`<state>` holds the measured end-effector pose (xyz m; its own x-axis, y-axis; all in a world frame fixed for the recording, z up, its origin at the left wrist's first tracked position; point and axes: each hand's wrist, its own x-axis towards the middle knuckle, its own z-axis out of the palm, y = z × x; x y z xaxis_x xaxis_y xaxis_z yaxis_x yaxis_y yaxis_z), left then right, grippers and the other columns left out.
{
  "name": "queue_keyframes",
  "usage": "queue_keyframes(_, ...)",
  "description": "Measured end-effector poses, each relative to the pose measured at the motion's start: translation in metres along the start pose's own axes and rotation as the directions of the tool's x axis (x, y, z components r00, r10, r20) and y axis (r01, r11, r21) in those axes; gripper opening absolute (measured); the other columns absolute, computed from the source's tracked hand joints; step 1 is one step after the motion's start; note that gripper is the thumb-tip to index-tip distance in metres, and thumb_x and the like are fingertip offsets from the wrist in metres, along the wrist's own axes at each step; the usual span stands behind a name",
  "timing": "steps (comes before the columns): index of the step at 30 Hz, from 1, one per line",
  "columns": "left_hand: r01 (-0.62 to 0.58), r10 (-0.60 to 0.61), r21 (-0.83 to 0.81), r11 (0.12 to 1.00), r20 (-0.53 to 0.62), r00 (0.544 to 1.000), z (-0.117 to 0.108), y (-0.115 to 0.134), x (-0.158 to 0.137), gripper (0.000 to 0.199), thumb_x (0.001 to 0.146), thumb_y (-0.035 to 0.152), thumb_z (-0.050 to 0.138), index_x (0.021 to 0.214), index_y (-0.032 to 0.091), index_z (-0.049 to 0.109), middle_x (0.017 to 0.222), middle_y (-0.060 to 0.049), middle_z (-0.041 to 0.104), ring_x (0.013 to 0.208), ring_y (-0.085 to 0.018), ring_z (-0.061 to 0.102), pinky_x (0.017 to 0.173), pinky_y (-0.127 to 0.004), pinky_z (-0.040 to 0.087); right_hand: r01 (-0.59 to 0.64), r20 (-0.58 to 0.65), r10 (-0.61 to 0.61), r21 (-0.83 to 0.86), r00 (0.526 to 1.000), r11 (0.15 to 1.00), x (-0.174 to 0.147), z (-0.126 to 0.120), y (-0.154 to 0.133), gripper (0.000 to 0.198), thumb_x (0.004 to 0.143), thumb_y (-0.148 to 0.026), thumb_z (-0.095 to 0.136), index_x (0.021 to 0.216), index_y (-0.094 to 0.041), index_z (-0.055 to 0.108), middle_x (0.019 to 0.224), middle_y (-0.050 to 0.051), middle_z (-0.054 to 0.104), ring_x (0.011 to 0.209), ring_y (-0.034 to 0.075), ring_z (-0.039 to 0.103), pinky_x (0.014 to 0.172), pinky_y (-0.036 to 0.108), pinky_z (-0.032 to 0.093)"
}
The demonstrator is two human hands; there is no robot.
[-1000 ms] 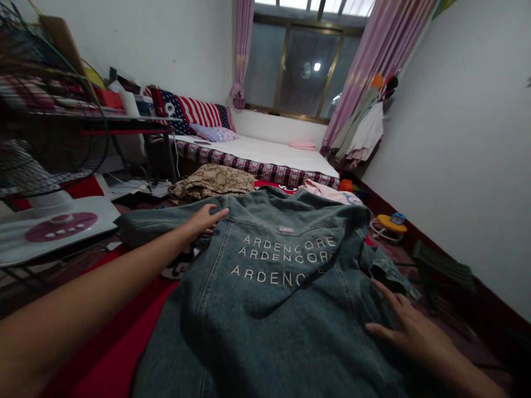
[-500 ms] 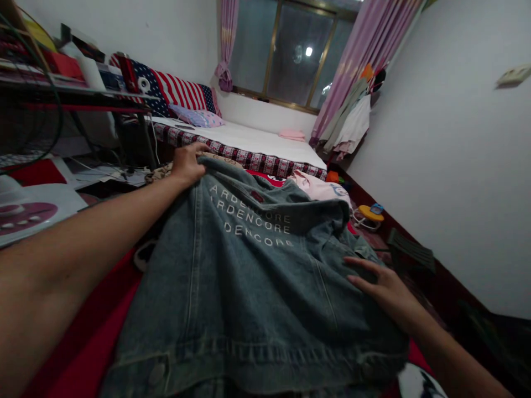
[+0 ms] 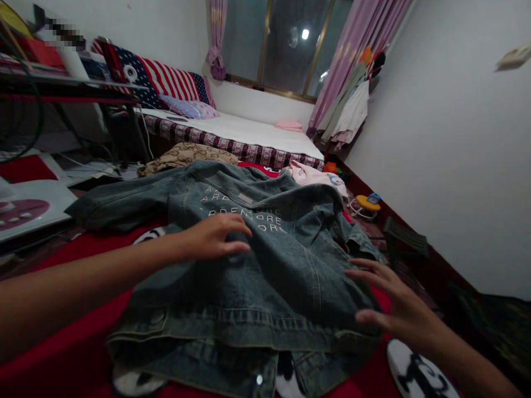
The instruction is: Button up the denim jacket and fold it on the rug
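Note:
A blue denim jacket (image 3: 286,282) with pale lettering across its back lies spread out in front of me, its left-side sleeve (image 3: 133,202) stretched out to the side. Over the middle of its back is my left hand (image 3: 218,236), thumb and curved fingers apart, with nothing between them. It covers part of the lettering. My right hand (image 3: 388,296) is by the jacket's right edge with its fingers spread, holding nothing. Whether the fingertips touch the denim I cannot tell. Below the jacket is a red blanket (image 3: 70,309) with black-and-white figures.
A tan patterned cloth (image 3: 191,156) and a pink garment (image 3: 309,176) lie beyond the jacket. Farther back is a bed (image 3: 249,130). A cluttered desk (image 3: 95,99) stands at left; a yellow stool (image 3: 367,203) and a dark green folding stool (image 3: 404,239) are at right.
My left hand has let go of the jacket's upper left part and moved right and towards me. The jacket now lies lower, its left-side sleeve in view. My right hand has spread wider.

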<state>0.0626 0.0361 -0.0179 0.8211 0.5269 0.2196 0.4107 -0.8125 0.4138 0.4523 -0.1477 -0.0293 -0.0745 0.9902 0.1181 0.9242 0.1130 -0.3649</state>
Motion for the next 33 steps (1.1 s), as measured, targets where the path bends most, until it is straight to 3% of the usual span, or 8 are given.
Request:
queue_keyframes(4, -0.157, 0.170, -0.068, 0.985, 0.276, 0.946, 0.024, 0.071, -0.021, 0.071, 0.071, 0.059, 0.071, 0.133, 0.028, 0.055, 0.122, -0.009, 0.059, 0.106, -0.027, 0.058, 0.093, -0.037, 0.045, 0.017, 0.208, -0.006, -0.052, 0.978, 0.999, -0.006, 0.010, -0.012, 0.055, 0.069, -0.032, 0.071, 0.124, -0.031, 0.062, 0.140, 0.009, 0.048, 0.125, 0.031, 0.049, 0.101, 0.044, 0.044)
queue_keyframes(10, -0.228, 0.174, 0.065, 0.972, 0.455, 0.873, 0.054, 0.094, -0.040, 0.082, 0.065, 0.050, 0.078, 0.138, 0.029, 0.048, 0.131, -0.015, 0.049, 0.118, -0.036, 0.049, 0.099, -0.050, 0.041, -0.050, 0.139, 0.047, 0.023, 0.989, 0.998, 0.003, 0.013, -0.001, 0.021, 0.079, -0.034, 0.062, 0.097, -0.024, 0.067, 0.117, 0.009, 0.059, 0.110, 0.025, 0.057, 0.095, 0.036, 0.046)
queue_keyframes(15, -0.086, 0.062, 0.036, 0.996, 0.435, 0.898, 0.056, 0.092, -0.036, 0.053, 0.072, 0.013, 0.063, 0.123, 0.024, 0.061, 0.112, -0.011, 0.061, 0.102, -0.028, 0.059, 0.087, -0.040, 0.049, -0.253, 0.109, 0.239, 0.144, 0.965, 0.957, -0.008, 0.015, 0.005, 0.068, 0.065, -0.045, 0.074, 0.126, -0.023, 0.057, 0.125, 0.011, 0.061, 0.116, 0.031, 0.058, 0.098, 0.040, 0.047)
queue_keyframes(21, 0.225, -0.056, -0.462, 0.858, 0.352, 0.934, 0.007, 0.085, -0.011, 0.038, 0.074, 0.007, 0.048, 0.100, 0.019, 0.072, 0.094, 0.000, 0.073, 0.088, -0.016, 0.065, 0.079, -0.024, 0.050, -0.428, 0.158, 0.436, 0.641, 0.886, 0.637, -0.018, 0.007, 0.009, 0.050, 0.078, -0.055, 0.059, 0.117, -0.024, 0.064, 0.110, 0.010, 0.071, 0.091, 0.030, 0.070, 0.077, 0.039, 0.057)
queue_keyframes(23, 0.279, -0.044, -0.553, 0.785, 0.400, 0.915, -0.006, 0.086, -0.011, 0.037, 0.078, 0.012, 0.050, 0.106, 0.020, 0.072, 0.099, 0.001, 0.073, 0.091, -0.016, 0.066, 0.080, -0.023, 0.050, -0.446, 0.193, 0.416, 0.578, 0.889, 0.684, -0.021, 0.003, 0.021, 0.046, 0.076, -0.055, 0.061, 0.109, -0.024, 0.070, 0.103, 0.009, 0.073, 0.084, 0.029, 0.071, 0.071, 0.037, 0.056)
queue_keyframes(27, 0.276, 0.240, -0.535, 0.799, 0.704, 0.669, 0.002, 0.084, -0.016, 0.038, 0.078, 0.028, 0.065, 0.115, 0.023, 0.071, 0.101, 0.001, 0.074, 0.095, -0.021, 0.068, 0.079, -0.024, 0.051, -0.364, 0.344, 0.315, 0.087, 0.885, 0.927, -0.008, 0.000, 0.036, 0.029, 0.070, -0.051, 0.065, 0.070, -0.023, 0.074, 0.065, 0.005, 0.069, 0.062, 0.025, 0.066, 0.057, 0.031, 0.050)
queue_keyframes(30, 0.285, 0.345, -0.535, 0.795, 0.786, 0.514, 0.015, 0.076, -0.010, 0.047, 0.075, 0.036, 0.072, 0.120, 0.024, 0.068, 0.094, -0.001, 0.074, 0.091, -0.023, 0.070, 0.073, -0.026, 0.053, -0.224, 0.237, 0.243, -0.102, 0.941, 0.969, 0.029, -0.004, 0.021, 0.033, 0.080, -0.048, 0.056, 0.066, -0.023, 0.071, 0.068, 0.005, 0.069, 0.067, 0.024, 0.065, 0.060, 0.031, 0.047)
queue_keyframes(33, 0.278, 0.175, -0.492, 0.825, 0.690, 0.702, 0.018, 0.065, 0.007, 0.047, 0.083, 0.044, 0.063, 0.125, 0.023, 0.063, 0.102, -0.004, 0.072, 0.094, -0.021, 0.068, 0.079, -0.028, 0.053, -0.152, 0.055, 0.162, -0.149, 0.985, 0.977, 0.078, 0.002, 0.001, 0.027, 0.085, -0.040, 0.052, 0.094, -0.023, 0.071, 0.095, 0.007, 0.071, 0.086, 0.024, 0.067, 0.072, 0.031, 0.047)
